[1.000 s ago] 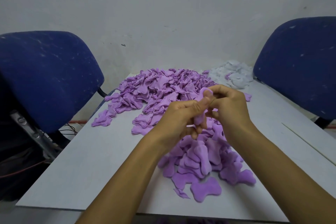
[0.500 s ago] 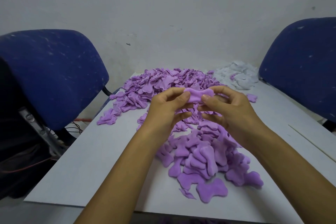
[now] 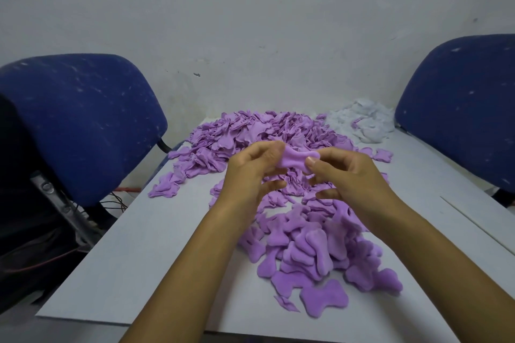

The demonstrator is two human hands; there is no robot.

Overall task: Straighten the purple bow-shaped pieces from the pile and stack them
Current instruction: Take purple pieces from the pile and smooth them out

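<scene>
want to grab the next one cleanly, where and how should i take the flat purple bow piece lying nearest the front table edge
Take the flat bow piece by one rounded lobe, probably the right one, coming from above and from the near edge. It lies flat on the table, at the front of the straightened heap, so a thumb-and-finger pinch on that lobe's rim should lift it. Both hands are busy: left hand and right hand pinch the held piece.

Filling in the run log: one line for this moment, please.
left hand: pinches purple piece | right hand: pinches other end | piece: stretched flat, above near stack | far pile: unsorted
</scene>
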